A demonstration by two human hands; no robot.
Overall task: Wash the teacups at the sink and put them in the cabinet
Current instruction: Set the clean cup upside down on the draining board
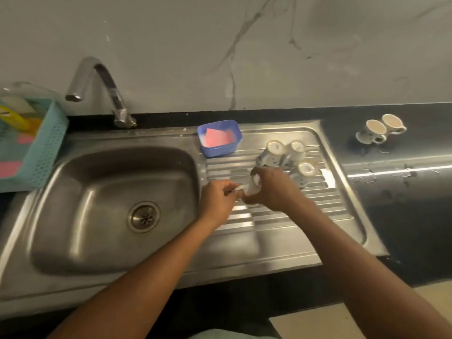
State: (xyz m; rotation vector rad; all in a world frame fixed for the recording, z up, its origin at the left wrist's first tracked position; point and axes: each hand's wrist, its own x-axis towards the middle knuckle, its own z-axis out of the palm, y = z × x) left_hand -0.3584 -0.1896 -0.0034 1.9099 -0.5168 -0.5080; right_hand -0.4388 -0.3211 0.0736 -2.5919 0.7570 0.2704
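The stainless-steel sink (117,182) filled most of your view, with its deep basin on the left and its ribbed steel drainboard (293,216) on the right, both set into a glossy black countertop (403,192). A teal perforated plastic basket (41,148) stood at the basin's left edge, and a curved chrome tap (105,86) rose behind the basin with its spout pointing left.

Both your forearms reached up from the lower edge and met over the left part of the drainboard, just right of the basin. Your right hand (271,189) came in from the right, knuckles up, with its fingers curled around a small white teacup (253,189). Your left hand (217,199) faced it, and its thumb and fingertips pinched the cup's left side. The picture was too blurred there to tell whether you pinched the handle or the rim. The cup sat low over the ribs, and I could not tell whether it touched them.

A blue rectangular plastic tub (220,150) holding a pink sponge (217,138) stood at the back of the drainboard. Just behind your right hand, three white patterned teacups sat close together, mouths down (274,149) (296,149) (305,170). Well apart on the countertop, two more white teacups stood upright and touching (375,130) (392,123).
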